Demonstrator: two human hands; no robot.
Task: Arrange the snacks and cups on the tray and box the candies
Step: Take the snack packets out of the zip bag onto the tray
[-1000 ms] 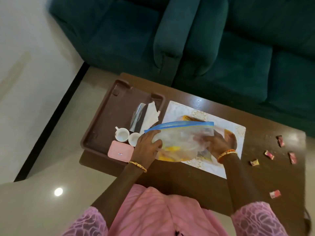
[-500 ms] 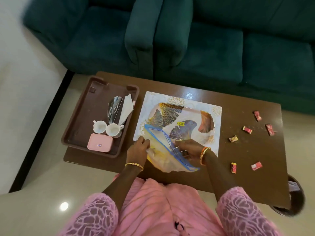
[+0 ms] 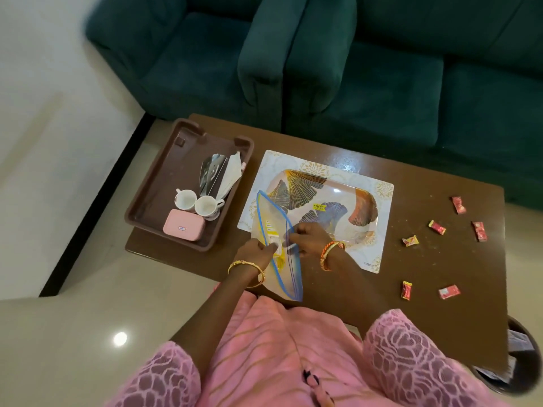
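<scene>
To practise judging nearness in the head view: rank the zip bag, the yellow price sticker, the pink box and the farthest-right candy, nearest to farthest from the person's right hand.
1. Zip bag: pinched by the right hand itself.
2. Yellow price sticker: just beyond, on the patterned tray.
3. Pink box: left, in the brown tray.
4. Farthest-right candy: far right on the table.

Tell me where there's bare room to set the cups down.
Most of the leaf-patterned tray is bare; only its near-left end is crowded by the zip bag and both hands. The table strip between the placemat and the candies is free. The brown tray's left half is bare too.
</scene>
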